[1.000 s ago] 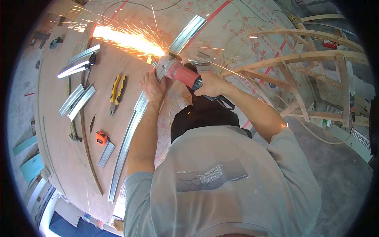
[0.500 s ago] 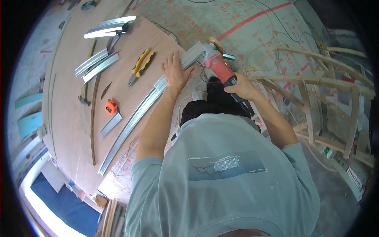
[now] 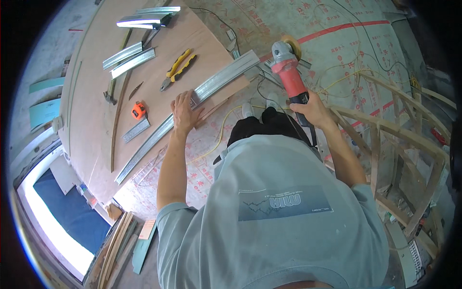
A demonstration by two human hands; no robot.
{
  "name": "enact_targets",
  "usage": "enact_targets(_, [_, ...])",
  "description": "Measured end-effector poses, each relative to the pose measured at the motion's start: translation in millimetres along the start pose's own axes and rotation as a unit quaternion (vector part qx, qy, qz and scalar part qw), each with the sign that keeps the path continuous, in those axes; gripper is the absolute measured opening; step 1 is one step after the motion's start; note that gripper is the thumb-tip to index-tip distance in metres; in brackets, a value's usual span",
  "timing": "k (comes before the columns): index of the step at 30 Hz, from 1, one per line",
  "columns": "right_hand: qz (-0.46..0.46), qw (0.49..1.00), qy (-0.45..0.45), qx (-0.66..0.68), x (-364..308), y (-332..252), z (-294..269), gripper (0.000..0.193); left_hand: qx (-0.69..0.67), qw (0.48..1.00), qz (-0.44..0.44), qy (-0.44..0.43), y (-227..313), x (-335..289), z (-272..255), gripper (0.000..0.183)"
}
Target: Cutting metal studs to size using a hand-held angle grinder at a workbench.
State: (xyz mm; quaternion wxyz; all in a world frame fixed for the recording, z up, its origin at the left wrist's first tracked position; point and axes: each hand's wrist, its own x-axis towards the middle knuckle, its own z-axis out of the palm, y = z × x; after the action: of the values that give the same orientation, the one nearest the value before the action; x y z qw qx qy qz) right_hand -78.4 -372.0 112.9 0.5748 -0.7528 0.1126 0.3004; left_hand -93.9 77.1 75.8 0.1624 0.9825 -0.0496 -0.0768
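Note:
My right hand (image 3: 310, 110) is closed around the black rear handle of a red angle grinder (image 3: 291, 79). Its yellowish disc (image 3: 292, 46) is clear of the metal, over the floor beyond the board's right edge. My left hand (image 3: 184, 113) grips a silvery metal channel (image 3: 224, 79), fingers over its far side and thumb towards me. The channel's far end sticks out past the board. A narrower metal channel (image 3: 144, 151) runs from beneath my left hand towards the near left; where the two meet is hidden by the hand.
On the wooden board (image 3: 163, 62) lie yellow-black pliers (image 3: 178, 69), an orange tape measure (image 3: 138, 111), a short metal piece (image 3: 136, 130), a hammer (image 3: 109, 98) and several cut channels (image 3: 133, 62). A wooden frame (image 3: 375, 130) stands at right. Cables (image 3: 358, 72) cross the floor.
The grinder has moved off the channel's far end, up and to the right. My left hand has shifted left and nearer along the metal. The whole view has also shifted slightly.

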Motion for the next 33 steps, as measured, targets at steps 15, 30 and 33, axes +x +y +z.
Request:
enact_targets(15, [-0.032, 0.997, -0.007, 0.074, 6.4, 31.6, -50.5, 0.029, -0.005, 0.999, 0.034, -0.026, 121.1, 112.5, 29.8, 0.079])
enact_targets(30, [-0.031, 0.995, 0.028, 0.092, -4.9, 55.8, -64.6, 0.039, 0.019, 0.996, -0.081, 0.017, 69.9, 38.7, 10.1, 0.074])
enact_targets(33, [-0.022, 0.995, 0.028, 0.088, -4.0, 56.5, -60.0, 0.042, 0.025, 0.999, -0.045, 0.015, 76.0, 40.3, 7.2, 0.072])
